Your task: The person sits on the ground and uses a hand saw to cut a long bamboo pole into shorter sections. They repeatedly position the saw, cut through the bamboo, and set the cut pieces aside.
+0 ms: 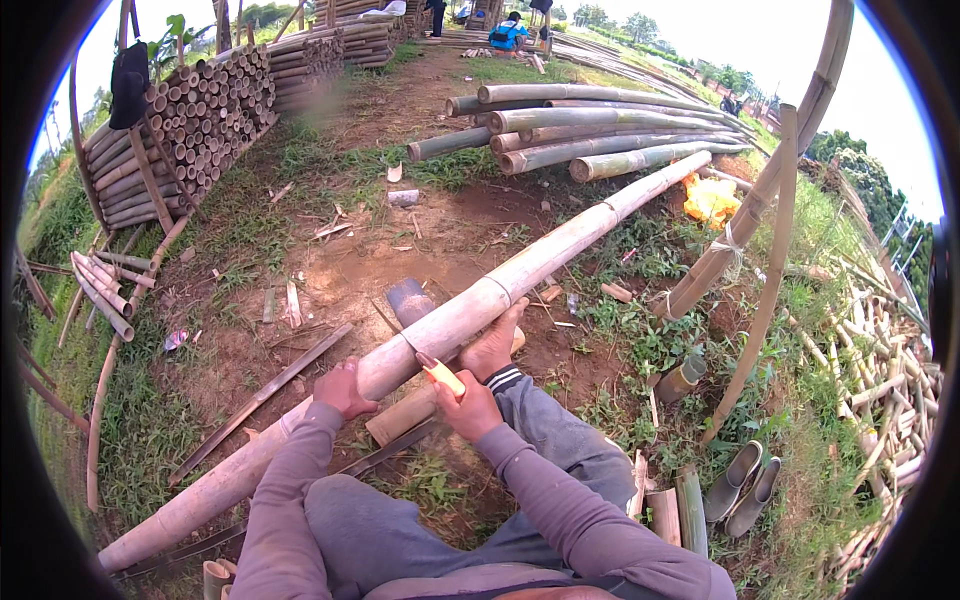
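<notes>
A long pale bamboo pole point(555, 247) runs slantwise from the lower left to the upper right in front of me. My left hand point(343, 390) is pressed over the pole, its fingers curled onto the top. Closed around the yellow handle of a handsaw point(442, 374) is my right hand point(470, 405). The saw's thin dark blade lies across the pole, just right of my left hand; its teeth are too small to make out. My bare foot point(490, 345) rests against the pole's near side. Short bamboo pieces point(403, 415) lie beneath it.
Thick bamboo poles point(620, 150) lie stacked ahead. Cut bamboo point(215, 115) is piled at the far left. Leaning poles point(770, 280) and boots point(745, 490) stand at right, near an orange flame-like patch point(710, 200). A person in blue point(510, 33) crouches far off.
</notes>
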`<state>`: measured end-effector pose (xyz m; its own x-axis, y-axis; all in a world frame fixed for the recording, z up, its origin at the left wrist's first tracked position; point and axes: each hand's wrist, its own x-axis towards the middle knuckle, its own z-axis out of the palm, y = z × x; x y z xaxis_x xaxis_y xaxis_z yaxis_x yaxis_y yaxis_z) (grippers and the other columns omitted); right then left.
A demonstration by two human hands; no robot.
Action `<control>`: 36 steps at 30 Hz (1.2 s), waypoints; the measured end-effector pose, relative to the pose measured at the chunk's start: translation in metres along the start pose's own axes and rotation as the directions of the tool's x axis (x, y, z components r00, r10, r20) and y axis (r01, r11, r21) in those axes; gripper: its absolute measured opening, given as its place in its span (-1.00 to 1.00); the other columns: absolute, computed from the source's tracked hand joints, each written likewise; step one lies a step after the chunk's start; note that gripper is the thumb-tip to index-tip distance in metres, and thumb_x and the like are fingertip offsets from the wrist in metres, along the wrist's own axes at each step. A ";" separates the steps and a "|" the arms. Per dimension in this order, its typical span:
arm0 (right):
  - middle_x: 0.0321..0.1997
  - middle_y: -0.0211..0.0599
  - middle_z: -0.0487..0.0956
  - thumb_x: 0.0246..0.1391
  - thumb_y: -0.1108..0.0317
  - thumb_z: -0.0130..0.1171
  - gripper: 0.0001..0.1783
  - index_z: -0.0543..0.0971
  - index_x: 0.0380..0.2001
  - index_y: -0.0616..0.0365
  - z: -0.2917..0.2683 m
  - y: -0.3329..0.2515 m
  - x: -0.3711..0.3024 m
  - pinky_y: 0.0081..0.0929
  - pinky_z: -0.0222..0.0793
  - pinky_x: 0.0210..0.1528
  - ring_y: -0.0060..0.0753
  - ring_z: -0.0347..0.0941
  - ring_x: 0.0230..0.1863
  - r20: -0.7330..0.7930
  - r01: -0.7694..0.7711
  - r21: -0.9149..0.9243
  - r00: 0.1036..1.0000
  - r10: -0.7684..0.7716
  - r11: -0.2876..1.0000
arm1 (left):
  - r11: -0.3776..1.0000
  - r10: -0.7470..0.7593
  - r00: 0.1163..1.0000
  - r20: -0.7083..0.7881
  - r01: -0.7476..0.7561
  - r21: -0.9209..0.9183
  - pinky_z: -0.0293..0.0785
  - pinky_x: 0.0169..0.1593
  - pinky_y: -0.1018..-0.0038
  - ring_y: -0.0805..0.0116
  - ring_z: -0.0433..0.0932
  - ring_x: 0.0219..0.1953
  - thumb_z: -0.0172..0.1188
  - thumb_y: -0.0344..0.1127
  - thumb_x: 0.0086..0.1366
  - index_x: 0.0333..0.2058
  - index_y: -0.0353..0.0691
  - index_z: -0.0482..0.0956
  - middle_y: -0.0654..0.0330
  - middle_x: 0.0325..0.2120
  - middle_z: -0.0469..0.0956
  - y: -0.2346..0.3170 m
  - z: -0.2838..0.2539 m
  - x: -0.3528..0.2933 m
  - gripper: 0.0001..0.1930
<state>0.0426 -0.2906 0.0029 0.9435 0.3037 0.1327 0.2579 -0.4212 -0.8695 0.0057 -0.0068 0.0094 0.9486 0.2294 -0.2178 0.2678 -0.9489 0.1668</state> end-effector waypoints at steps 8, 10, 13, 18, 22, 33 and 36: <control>-0.43 0.13 0.68 0.35 -0.09 0.28 -0.52 0.54 -0.15 0.16 -0.002 -0.005 0.000 0.13 0.52 -0.27 0.32 0.67 -0.32 -0.013 0.024 -0.025 1.000 -0.024 0.999 | 1.000 -0.005 1.000 -0.003 0.005 -0.004 0.58 0.29 0.11 -0.14 0.62 0.24 0.62 0.31 -0.06 0.41 -0.29 0.31 -0.17 0.25 0.56 -0.001 0.001 0.000 0.19; -0.42 0.14 0.68 0.35 -0.09 0.28 -0.53 0.54 -0.16 0.16 -0.002 -0.005 -0.001 0.14 0.53 -0.26 0.33 0.66 -0.31 -0.017 0.014 -0.021 1.000 -0.015 1.000 | 1.000 -0.003 1.000 0.005 0.003 -0.004 0.58 0.30 0.11 -0.14 0.61 0.25 0.63 0.32 -0.06 0.41 -0.29 0.32 -0.17 0.25 0.56 0.000 0.000 0.000 0.19; -0.42 0.14 0.68 0.35 -0.09 0.28 -0.52 0.54 -0.17 0.17 -0.002 -0.004 0.000 0.14 0.53 -0.26 0.34 0.66 -0.31 -0.012 0.015 -0.003 1.000 -0.015 1.000 | 1.000 -0.004 1.000 0.008 0.004 -0.009 0.58 0.30 0.11 -0.14 0.61 0.25 0.63 0.31 -0.07 0.41 -0.29 0.32 -0.18 0.25 0.56 0.000 0.001 0.001 0.20; -0.41 0.11 0.67 0.37 -0.03 0.30 -0.54 0.56 -0.14 0.23 -0.003 -0.006 -0.001 -0.07 0.53 -0.27 0.07 0.68 -0.35 -0.001 0.012 -0.031 1.000 -0.012 0.999 | 1.000 -0.014 1.000 0.003 0.014 -0.008 0.56 0.31 0.12 -0.10 0.61 0.25 0.64 0.31 -0.12 0.42 -0.25 0.31 -0.15 0.24 0.58 -0.004 0.006 0.005 0.22; -0.42 0.08 0.66 0.38 -0.01 0.31 -0.54 0.57 -0.12 0.25 -0.003 -0.004 0.000 -0.16 0.54 -0.29 -0.05 0.69 -0.38 0.005 0.001 -0.042 1.000 -0.001 0.999 | 1.000 -0.011 1.000 -0.013 0.011 0.001 0.57 0.31 0.11 -0.10 0.61 0.25 0.64 0.31 -0.11 0.41 -0.26 0.30 -0.16 0.23 0.59 -0.004 0.007 0.005 0.22; -0.42 0.11 0.65 0.37 -0.01 0.32 -0.55 0.58 -0.15 0.24 -0.003 -0.007 -0.002 -0.12 0.53 -0.29 0.02 0.68 -0.38 -0.014 0.015 -0.074 1.000 -0.016 0.997 | 1.000 -0.009 1.000 0.022 0.010 -0.024 0.57 0.30 0.10 -0.14 0.62 0.24 0.64 0.29 -0.09 0.39 -0.26 0.32 -0.17 0.24 0.58 0.001 -0.002 0.001 0.18; -0.43 0.12 0.65 0.37 -0.01 0.31 -0.55 0.57 -0.15 0.24 -0.004 -0.007 -0.002 -0.12 0.53 -0.29 0.03 0.68 -0.38 -0.016 0.022 -0.068 1.000 -0.023 0.997 | 1.000 -0.009 1.000 0.005 0.009 -0.022 0.57 0.30 0.11 -0.13 0.62 0.24 0.63 0.30 -0.09 0.39 -0.26 0.33 -0.16 0.23 0.58 0.000 0.000 0.001 0.18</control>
<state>0.0399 -0.2911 0.0109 0.9405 0.2995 0.1607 0.2923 -0.4717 -0.8319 0.0067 -0.0070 0.0088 0.9454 0.2371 -0.2238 0.2802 -0.9418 0.1860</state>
